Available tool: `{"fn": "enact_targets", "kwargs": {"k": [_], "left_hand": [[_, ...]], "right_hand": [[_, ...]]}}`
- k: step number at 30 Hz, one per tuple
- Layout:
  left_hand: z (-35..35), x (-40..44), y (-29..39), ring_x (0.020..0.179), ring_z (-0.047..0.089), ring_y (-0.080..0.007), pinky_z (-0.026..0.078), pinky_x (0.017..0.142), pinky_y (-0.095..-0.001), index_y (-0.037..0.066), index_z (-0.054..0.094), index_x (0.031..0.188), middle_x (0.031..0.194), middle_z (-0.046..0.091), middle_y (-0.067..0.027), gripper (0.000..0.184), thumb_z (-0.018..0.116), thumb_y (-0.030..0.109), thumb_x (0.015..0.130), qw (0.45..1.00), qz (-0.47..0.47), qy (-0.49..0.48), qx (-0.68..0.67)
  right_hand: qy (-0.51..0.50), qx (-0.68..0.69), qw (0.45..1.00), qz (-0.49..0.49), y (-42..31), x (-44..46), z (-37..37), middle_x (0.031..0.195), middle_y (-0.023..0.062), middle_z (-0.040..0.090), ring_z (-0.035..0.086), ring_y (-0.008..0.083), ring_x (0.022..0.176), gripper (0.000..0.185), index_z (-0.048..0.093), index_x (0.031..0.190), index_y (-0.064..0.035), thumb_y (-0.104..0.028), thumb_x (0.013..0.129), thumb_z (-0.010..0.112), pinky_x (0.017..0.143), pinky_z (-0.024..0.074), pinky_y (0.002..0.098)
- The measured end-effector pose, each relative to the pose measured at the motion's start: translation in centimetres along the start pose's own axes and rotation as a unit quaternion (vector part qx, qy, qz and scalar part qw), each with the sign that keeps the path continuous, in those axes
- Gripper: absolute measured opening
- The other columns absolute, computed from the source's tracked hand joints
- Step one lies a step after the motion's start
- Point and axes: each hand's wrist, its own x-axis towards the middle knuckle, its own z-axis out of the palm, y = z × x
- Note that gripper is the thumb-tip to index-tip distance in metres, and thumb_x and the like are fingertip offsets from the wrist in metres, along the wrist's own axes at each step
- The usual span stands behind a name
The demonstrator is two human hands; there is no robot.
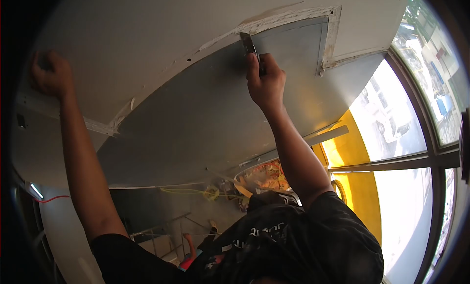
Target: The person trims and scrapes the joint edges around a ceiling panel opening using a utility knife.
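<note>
My right hand (266, 80) is closed round the handle of a putty knife (248, 43), its dark blade up against the edge of the white ceiling panel (142, 49). Along that curved edge runs a rough strip of white putty (274, 24), which turns a corner at the right. Beyond it lies a smooth grey panel (196, 117). My left hand (53, 77) is raised near the white panel at the far left, fingers curled in. Shadow hides whatever those fingers may hold.
Tall glass windows (391, 112) and a yellow panel (360, 142) stand at the right. Far below are a metal frame (169, 230), a yellow cord (188, 191), a colourful heap (264, 176) and part of another person (190, 249). A lit tube lamp (36, 191) shows at the left.
</note>
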Motion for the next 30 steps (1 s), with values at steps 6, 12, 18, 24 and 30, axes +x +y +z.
{"fn": "enact_targets", "kwargs": {"k": [6,12,18,24,30], "left_hand": [[0.4,0.3,-0.8,0.114,0.065,-0.0317,0.045,0.102,-0.0452,0.015,0.074,0.113,0.116,0.073,-0.0068,0.034,0.076,0.035,0.086,0.999,0.022,0.023,0.002],[0.5,0.1,-1.6,0.109,0.067,-0.0323,0.047,0.1,-0.0444,0.016,0.075,0.112,0.112,0.074,-0.0081,0.034,0.077,0.036,0.085,1.0,0.021,0.007,0.017],[1.5,-0.8,-5.2,0.105,0.068,-0.0344,0.049,0.096,-0.0456,0.012,0.076,0.11,0.11,0.074,-0.0114,0.038,0.079,0.038,0.083,0.999,0.02,-0.017,0.029],[1.8,-0.3,-6.5,0.104,0.068,-0.036,0.049,0.095,-0.0457,0.008,0.075,0.108,0.109,0.074,-0.0145,0.046,0.08,0.043,0.079,0.994,0.043,-0.025,0.098],[1.0,0.9,-1.4,0.104,0.067,-0.0364,0.048,0.097,-0.047,0.009,0.072,0.115,0.111,0.072,-0.0133,0.04,0.076,0.036,0.086,0.997,0.075,0.03,-0.016]], "right_hand": [[-0.003,0.011,1.0,0.014,0.3,-0.1,0.2,0.057,0.0173,0.059,0.061,0.0385,0.049,0.03,0.06,0.083,-0.0034,-0.027,0.098,0.07,0.048,0.0461,0.0411],[0.003,-0.009,0.999,-0.032,0.1,0.5,0.3,0.059,0.0193,0.058,0.061,0.0438,0.054,0.029,0.06,0.082,-0.004,-0.025,0.097,0.071,0.048,0.0462,0.043],[0.008,0.001,1.0,-0.017,0.0,0.0,1.1,0.059,0.0195,0.058,0.061,0.0452,0.056,0.029,0.059,0.082,-0.0039,-0.025,0.097,0.071,0.049,0.0467,0.0448],[0.012,0.004,0.999,0.051,-1.6,-2.5,3.0,0.059,0.0189,0.059,0.061,0.0452,0.056,0.034,0.057,0.081,-0.0037,-0.03,0.099,0.068,0.05,0.0475,0.0453],[-0.046,-0.012,0.999,0.014,-2.1,-0.7,-1.2,0.058,0.0189,0.058,0.06,0.0432,0.054,0.033,0.057,0.08,-0.003,-0.027,0.098,0.07,0.049,0.0466,0.0448]]}}
